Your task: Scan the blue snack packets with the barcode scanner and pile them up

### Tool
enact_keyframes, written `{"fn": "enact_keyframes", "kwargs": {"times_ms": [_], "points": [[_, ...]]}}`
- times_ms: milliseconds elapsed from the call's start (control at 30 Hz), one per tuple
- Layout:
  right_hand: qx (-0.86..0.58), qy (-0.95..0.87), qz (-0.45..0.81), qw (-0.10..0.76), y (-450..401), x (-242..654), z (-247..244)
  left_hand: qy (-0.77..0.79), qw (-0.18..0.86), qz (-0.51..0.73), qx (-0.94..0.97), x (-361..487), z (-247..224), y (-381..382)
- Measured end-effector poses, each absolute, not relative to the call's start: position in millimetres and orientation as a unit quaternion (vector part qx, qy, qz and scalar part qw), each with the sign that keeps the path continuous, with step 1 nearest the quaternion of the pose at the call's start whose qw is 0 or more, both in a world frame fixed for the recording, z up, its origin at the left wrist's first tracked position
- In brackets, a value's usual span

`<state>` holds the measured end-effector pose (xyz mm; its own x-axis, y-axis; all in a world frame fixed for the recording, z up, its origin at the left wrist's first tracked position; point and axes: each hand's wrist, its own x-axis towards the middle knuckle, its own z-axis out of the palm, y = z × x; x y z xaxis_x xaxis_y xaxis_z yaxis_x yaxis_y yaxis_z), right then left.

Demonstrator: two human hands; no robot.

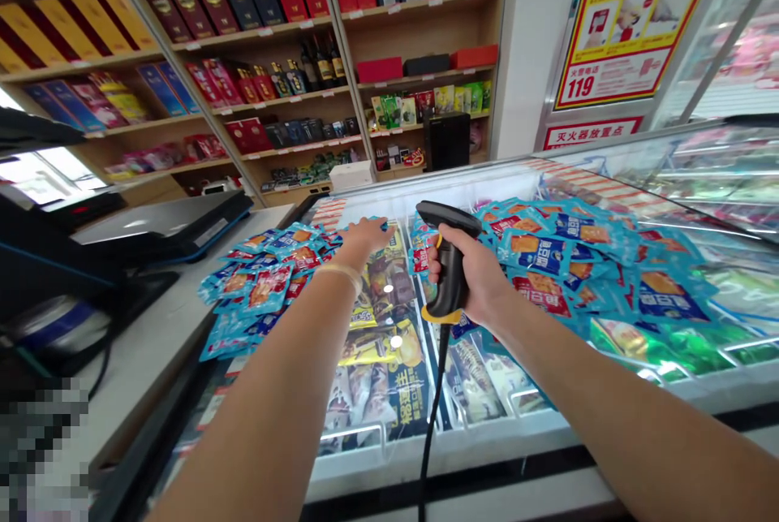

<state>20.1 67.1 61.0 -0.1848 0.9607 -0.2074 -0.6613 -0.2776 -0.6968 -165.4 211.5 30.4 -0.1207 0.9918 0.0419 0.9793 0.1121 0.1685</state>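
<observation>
My right hand (471, 270) grips a black barcode scanner (451, 262) with yellow trim, its head up and its cable hanging down. My left hand (365, 236) is stretched forward over the glass top, palm down with curled fingers. A small blue bit of a snack packet (384, 225) shows at its fingertips; the rest is hidden. To the left of that hand lies a pile of blue snack packets (261, 286). A larger pile of similar packets (541, 254) spreads to the right of the scanner. Both piles rest on the glass-topped freezer (359, 457).
Inside the freezer, bagged ice creams (405, 376) show through the glass. A grey counter (139, 327) with a dark checkout machine (66, 254) stands at left. Shelves (268, 31) of boxed goods line the back. A fire-safety poster (639, 19) hangs at right.
</observation>
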Motion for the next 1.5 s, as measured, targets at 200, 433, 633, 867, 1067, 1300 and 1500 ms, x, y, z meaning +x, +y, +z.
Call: {"fn": "enact_keyframes", "kwargs": {"times_ms": [200, 433, 633, 867, 1067, 1300, 1500], "points": [[-0.309, -0.234, 0.734, 0.557, 66, 20, 59, 0.699, -0.003, 0.039, 0.714, -160, 32, 163], [-0.297, -0.248, 0.739, 0.551, 60, 16, 52, 0.653, 0.027, 0.112, 0.748, -156, 27, 94], [-0.317, -0.245, 0.732, 0.551, 62, 16, 49, 0.676, 0.013, 0.087, 0.732, -156, 26, 73], [-0.314, -0.260, 0.743, 0.530, 64, 20, 49, 0.706, -0.027, 0.149, 0.692, -169, 27, 71], [-0.309, -0.273, 0.743, 0.527, 64, 20, 49, 0.713, -0.046, 0.198, 0.671, -175, 33, 71], [-0.292, -0.298, 0.744, 0.522, 64, 21, 48, 0.667, 0.112, 0.566, 0.472, -184, 39, 78], [-0.268, -0.334, 0.775, 0.465, 61, 23, 46, 0.518, 0.413, 0.693, 0.283, -173, 45, 77]]}}
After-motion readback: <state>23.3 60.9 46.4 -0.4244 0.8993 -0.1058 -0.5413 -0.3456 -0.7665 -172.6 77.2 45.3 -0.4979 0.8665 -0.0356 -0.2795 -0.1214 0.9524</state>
